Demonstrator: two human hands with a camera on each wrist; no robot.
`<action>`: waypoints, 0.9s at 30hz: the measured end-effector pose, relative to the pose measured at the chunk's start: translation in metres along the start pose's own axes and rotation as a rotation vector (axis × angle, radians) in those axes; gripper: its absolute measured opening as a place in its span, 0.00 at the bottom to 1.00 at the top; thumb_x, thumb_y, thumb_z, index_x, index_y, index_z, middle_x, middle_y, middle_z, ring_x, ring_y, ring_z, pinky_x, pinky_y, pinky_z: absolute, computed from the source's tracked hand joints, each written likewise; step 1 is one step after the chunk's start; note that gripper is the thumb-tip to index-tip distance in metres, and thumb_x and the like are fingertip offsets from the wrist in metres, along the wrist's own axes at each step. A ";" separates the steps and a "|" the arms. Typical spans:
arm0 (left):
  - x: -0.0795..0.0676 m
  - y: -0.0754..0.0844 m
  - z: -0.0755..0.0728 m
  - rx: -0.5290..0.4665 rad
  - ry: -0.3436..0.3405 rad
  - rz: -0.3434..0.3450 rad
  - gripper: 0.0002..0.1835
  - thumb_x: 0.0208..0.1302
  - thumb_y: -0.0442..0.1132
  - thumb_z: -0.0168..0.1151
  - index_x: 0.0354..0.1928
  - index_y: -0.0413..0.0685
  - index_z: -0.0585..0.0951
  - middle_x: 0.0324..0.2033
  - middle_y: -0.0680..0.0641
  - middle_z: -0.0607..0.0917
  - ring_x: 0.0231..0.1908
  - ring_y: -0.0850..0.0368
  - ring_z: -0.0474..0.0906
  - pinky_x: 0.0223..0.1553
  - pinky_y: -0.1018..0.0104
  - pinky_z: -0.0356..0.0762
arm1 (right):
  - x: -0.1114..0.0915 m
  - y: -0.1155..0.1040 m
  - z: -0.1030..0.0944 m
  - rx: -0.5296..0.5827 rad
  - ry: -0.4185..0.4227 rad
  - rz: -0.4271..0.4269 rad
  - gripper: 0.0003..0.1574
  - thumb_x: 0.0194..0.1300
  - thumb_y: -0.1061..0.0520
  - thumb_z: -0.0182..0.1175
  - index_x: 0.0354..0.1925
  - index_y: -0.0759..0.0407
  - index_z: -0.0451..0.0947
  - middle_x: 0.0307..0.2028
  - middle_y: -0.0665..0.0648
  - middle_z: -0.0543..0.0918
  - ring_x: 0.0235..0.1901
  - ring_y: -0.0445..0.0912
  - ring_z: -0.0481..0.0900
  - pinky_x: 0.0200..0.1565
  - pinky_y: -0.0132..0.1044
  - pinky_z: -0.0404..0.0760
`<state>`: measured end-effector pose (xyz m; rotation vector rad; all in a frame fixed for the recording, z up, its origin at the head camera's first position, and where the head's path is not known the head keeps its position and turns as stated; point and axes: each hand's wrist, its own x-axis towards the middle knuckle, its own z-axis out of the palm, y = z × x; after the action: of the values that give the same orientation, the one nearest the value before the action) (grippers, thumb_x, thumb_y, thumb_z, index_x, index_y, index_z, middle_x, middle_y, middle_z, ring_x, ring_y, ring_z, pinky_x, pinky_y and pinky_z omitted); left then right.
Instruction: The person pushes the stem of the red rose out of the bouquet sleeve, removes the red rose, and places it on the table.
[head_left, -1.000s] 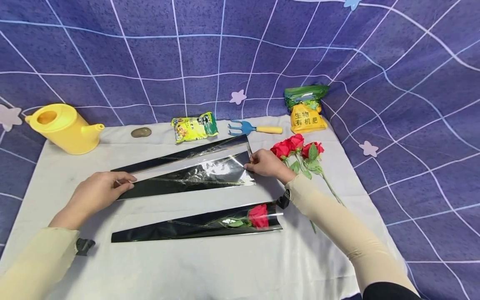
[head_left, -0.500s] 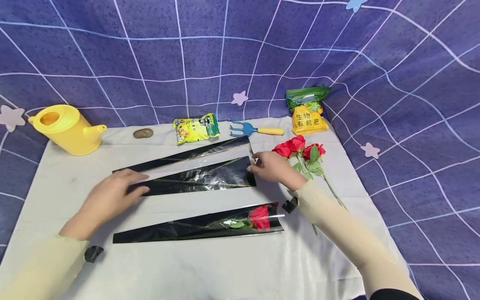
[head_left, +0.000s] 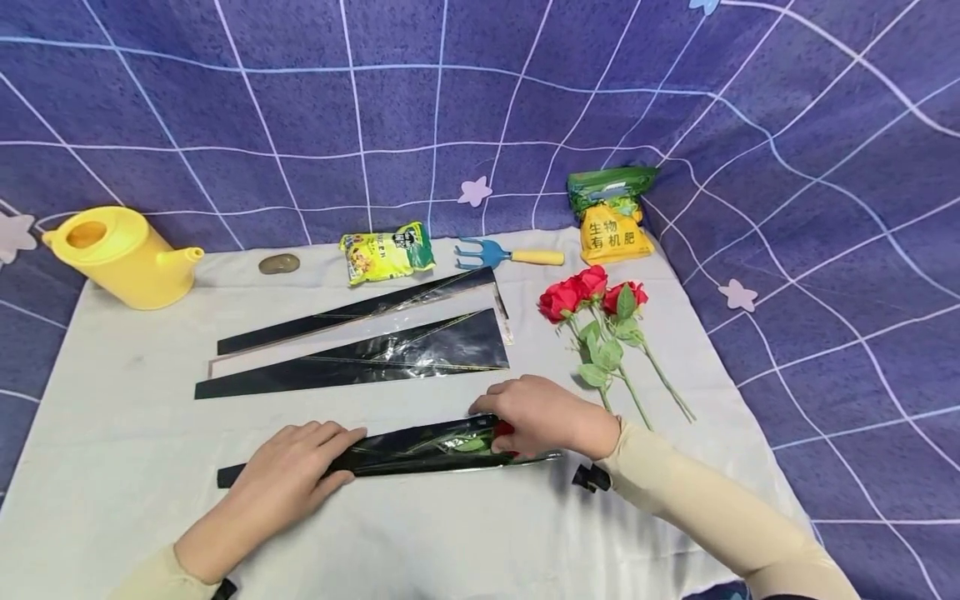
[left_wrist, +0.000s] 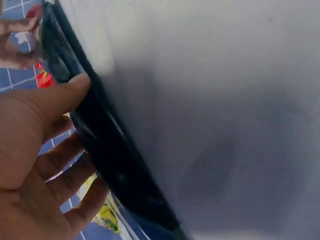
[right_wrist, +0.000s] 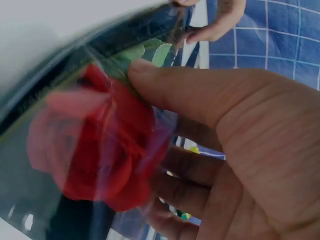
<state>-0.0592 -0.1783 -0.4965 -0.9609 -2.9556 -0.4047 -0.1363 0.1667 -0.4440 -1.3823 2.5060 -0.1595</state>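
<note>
A single red rose lies inside a black and clear flower sleeve, making a wrapped rose (head_left: 420, 446) at the near middle of the table. My left hand (head_left: 288, 475) holds its narrow part, with the thumb on one side of the dark film (left_wrist: 112, 145) and the fingers on the other in the left wrist view. At the wide end, my right hand (head_left: 536, 412) grips the sleeve around the bloom. The right wrist view shows the red bloom (right_wrist: 100, 145) through clear film, the thumb beside it and the other fingers partly hidden behind.
Farther back lies a flat black and clear sleeve (head_left: 442, 346). Several loose roses (head_left: 600, 333) are at the right. Along the back stand or lie a yellow watering can (head_left: 127, 258), a stone (head_left: 279, 264), a yellow-green packet (head_left: 386, 254), a hand rake (head_left: 510, 253) and a fertilizer bag (head_left: 615, 229).
Both hands have left the flat sleeve and come nearer, onto the wrapped rose. The left hand also moved right. The wrapped rose's wide end now looks narrower under the right hand.
</note>
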 end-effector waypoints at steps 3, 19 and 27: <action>-0.001 -0.001 -0.006 -0.014 0.021 -0.007 0.26 0.53 0.51 0.69 0.55 0.53 0.79 0.42 0.54 0.80 0.42 0.55 0.76 0.44 0.52 0.71 | 0.000 0.001 -0.003 0.027 0.026 -0.017 0.29 0.52 0.50 0.68 0.54 0.50 0.76 0.45 0.47 0.79 0.37 0.38 0.75 0.41 0.39 0.75; -0.005 -0.016 -0.039 -0.085 0.108 -0.039 0.24 0.52 0.51 0.70 0.52 0.56 0.81 0.41 0.58 0.80 0.40 0.57 0.78 0.39 0.53 0.74 | 0.011 0.000 -0.026 0.042 0.116 -0.025 0.29 0.57 0.46 0.66 0.56 0.50 0.75 0.48 0.46 0.78 0.43 0.40 0.76 0.45 0.37 0.74; -0.011 -0.031 -0.026 -0.078 0.019 -0.110 0.25 0.52 0.51 0.70 0.54 0.55 0.79 0.42 0.54 0.81 0.40 0.52 0.78 0.40 0.50 0.73 | 0.023 -0.003 0.004 0.007 0.196 -0.043 0.29 0.58 0.43 0.64 0.56 0.49 0.75 0.46 0.46 0.77 0.44 0.40 0.75 0.42 0.39 0.73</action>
<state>-0.0699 -0.2152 -0.4795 -0.7983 -3.0050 -0.5320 -0.1445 0.1463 -0.4516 -1.4835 2.6299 -0.3276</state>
